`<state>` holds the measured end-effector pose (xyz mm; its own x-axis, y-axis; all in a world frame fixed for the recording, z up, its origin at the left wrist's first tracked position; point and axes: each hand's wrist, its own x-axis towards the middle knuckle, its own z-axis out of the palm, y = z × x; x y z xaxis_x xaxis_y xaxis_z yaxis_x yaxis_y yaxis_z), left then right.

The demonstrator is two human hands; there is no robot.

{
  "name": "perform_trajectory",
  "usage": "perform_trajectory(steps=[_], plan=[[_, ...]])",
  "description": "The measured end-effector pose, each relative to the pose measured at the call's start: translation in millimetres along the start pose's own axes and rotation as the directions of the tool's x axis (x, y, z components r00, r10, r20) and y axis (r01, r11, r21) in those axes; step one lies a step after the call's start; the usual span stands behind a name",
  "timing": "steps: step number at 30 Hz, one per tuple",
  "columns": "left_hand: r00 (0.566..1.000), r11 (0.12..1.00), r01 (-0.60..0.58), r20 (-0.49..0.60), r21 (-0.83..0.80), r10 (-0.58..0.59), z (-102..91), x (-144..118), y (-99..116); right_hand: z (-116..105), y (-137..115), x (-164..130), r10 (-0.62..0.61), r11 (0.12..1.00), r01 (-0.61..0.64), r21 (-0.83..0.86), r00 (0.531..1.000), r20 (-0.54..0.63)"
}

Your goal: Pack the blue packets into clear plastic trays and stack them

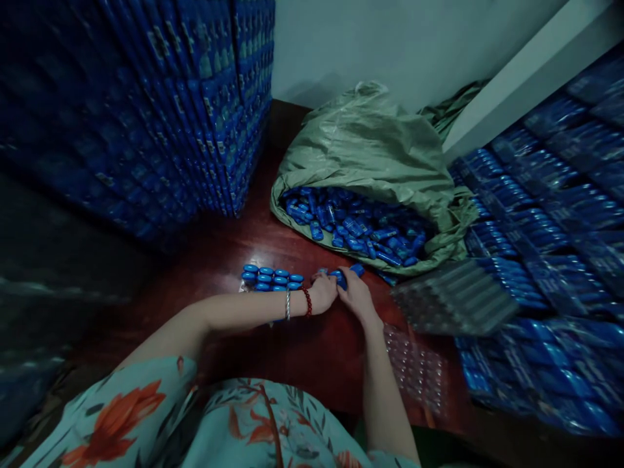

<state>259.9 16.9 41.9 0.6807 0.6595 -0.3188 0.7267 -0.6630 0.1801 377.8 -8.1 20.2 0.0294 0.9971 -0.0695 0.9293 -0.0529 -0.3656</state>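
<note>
Close together over the red table, my left hand (322, 294) and my right hand (357, 298) are both closed around small shiny blue packets (338, 279). Another blue packet pokes out past my right fingers. My left wrist has a silver bangle and a red bead bracelet. Just left of my hands, blue oval packets (266, 278) lie in neat rows, partly hidden by my left forearm. Behind my hands, a large green woven sack (365, 140) lies with its mouth towards me, full of loose blue packets (358, 224).
A clear plastic blister tray (416, 370) lies flat by my right forearm. A stack of such trays (453, 299) is tilted beside the sack. Tall piles of blue packed goods stand at left (209, 117) and right (541, 227). A white beam (526, 71) slants at the upper right.
</note>
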Motion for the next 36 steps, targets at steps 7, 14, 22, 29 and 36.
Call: perform_trajectory(steps=[7,14,22,29,36], plan=[[0.907,0.897,-0.400,-0.222,-0.190,0.358,-14.8,-105,-6,38,3,-64,0.400,0.657,-0.104,0.747,0.887,-0.229],[0.892,0.751,-0.175,-0.426,-0.637,-0.153,-10.2,-211,-81,65,-70,-72,0.064,0.712,0.191,0.676,0.941,-0.333],[0.644,0.893,0.089,-0.658,-0.441,-0.389,45.9,-231,-151,39,-70,-45,-0.458,0.877,0.473,0.089,0.877,-0.146],[0.832,0.835,0.063,-0.433,-0.547,-0.347,53.9,-218,-151,13,-86,-37,-0.436,0.886,0.447,-0.128,0.894,0.105],[0.768,0.876,0.024,-0.552,-0.482,-0.324,54.4,-195,-152,-12,-104,-33,-0.444,0.819,0.525,-0.229,0.835,0.326]])
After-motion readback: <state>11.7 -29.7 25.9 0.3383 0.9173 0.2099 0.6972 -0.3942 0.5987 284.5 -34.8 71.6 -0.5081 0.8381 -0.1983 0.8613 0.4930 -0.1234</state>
